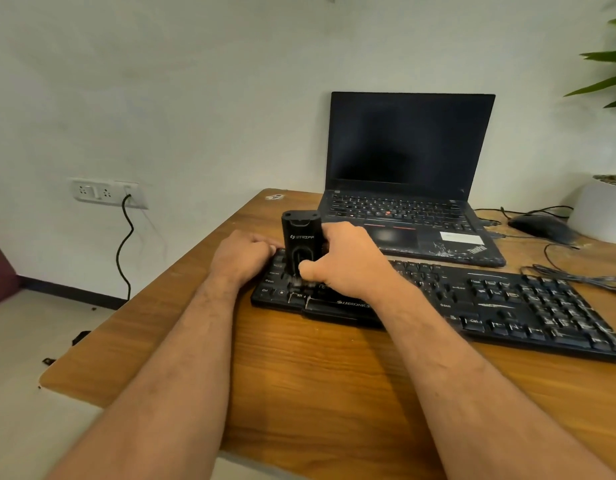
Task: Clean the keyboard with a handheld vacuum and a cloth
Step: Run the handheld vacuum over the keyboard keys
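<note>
From the head camera, you had two hands over one black keyboard (490, 299), which lay flat on the wooden desk (317, 375) just in front of one open laptop (408, 161) with a dark screen. Your right hand (344, 261) was wrapped around one black handheld vacuum (301, 242), fingers curled behind its body and thumb across the front, holding it upright with its lower end down on the keys at the keyboard's left end. Your left hand (242, 254) rested on that same left end, just beside the vacuum; its fingers were bent over the upper edge, but the vacuum hid the tips, so I could not tell whether they gripped the keyboard or merely lay on it. You had one mouse (538, 226) to the right of the laptop, with its cable running off behind, and another cable looped on the desk past the keyboard's right end. One white pot (597, 213) stood at the far right edge, filled to the rim with what looked like pebbles, with green leaves (604, 81) above it. On the wall to the left there was one socket plate (105, 194) with one dark cord (124, 244) plugged in and hanging down.
</note>
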